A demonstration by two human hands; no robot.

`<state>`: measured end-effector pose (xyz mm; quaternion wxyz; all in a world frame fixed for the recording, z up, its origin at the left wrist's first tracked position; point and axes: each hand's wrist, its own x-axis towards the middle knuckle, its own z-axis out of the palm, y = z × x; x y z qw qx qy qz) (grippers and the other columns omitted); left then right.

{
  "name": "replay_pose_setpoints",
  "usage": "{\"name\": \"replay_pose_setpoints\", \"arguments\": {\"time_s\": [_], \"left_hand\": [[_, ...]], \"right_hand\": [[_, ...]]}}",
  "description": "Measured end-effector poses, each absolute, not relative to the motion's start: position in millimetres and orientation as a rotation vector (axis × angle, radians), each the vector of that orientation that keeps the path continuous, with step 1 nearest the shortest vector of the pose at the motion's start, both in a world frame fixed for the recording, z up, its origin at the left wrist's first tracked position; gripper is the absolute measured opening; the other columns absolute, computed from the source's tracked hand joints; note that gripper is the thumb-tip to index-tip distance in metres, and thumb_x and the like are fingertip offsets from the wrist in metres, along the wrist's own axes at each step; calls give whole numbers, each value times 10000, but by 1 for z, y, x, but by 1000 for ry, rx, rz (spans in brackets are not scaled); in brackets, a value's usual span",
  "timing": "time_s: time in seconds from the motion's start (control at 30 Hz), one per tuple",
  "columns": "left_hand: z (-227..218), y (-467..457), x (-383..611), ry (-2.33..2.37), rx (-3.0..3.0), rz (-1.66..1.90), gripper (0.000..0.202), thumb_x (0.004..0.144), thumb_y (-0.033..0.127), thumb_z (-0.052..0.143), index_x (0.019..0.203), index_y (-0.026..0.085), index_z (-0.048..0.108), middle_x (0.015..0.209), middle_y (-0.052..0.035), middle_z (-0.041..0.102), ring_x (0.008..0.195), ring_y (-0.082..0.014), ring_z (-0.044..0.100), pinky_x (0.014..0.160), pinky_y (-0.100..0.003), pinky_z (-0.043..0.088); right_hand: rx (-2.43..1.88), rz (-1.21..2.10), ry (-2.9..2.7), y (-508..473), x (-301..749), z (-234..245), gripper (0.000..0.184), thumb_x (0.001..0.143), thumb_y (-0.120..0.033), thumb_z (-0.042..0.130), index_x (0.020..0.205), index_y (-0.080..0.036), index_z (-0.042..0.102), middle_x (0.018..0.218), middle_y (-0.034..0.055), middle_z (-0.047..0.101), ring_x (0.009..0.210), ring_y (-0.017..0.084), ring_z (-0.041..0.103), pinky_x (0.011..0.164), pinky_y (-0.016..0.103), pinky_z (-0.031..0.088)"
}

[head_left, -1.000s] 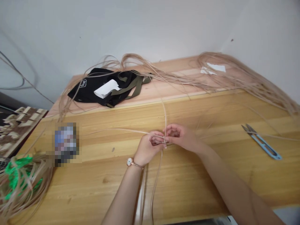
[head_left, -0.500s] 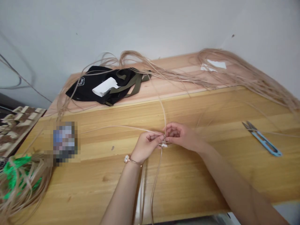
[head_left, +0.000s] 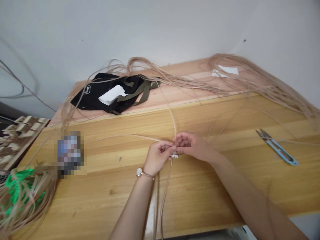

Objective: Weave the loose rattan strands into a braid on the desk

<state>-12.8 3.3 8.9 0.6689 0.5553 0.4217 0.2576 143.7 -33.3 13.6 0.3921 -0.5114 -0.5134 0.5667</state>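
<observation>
My left hand [head_left: 158, 157] and my right hand [head_left: 192, 146] meet over the wooden table, their fingertips pinching a small crossing of pale cane strips [head_left: 174, 154]. Long strands run from that crossing up the table, off to the left and down past my left wrist. The fingers hide most of the crossing, and only a light tip shows below them. A rose-gold wristwatch [head_left: 139, 172] sits on my left wrist.
Loose cane strands [head_left: 260, 81] lie along the back of the table, over a black bag with olive straps [head_left: 112, 93]. Blue-handled thread snips [head_left: 277, 148] lie to the right. A strand bundle with green netting [head_left: 18, 188] sits at lower left, beside a pixelated object [head_left: 68, 153].
My hands stay together on the strips with small finger shifts. The light tip below my fingers shows more than a second ago. The whole view has shifted slightly.
</observation>
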Motion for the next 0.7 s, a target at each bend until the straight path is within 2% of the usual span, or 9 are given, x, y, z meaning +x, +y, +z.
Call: {"name": "replay_pose_setpoints", "arguments": {"time_s": [0.37,0.7], "left_hand": [[13,1,-11,1014,1197,609,205,627,296,636,710,112,663,580,-30,641,484,-108,557,423,-194,449],[12,2,-12,1022,1177,619,142,633,224,617,710,112,656,599,-22,644,503,-100,563,439,-182,455]], "right_hand": [[-1310,1462,-1272,-33,142,16,161,646,-151,592,776,-149,497,689,-22,519,611,64,513,577,177,419],[-1252,1566,-1135,-34,146,13,273,621,-139,621,872,-143,513,736,-8,532,667,76,528,653,214,444]]}}
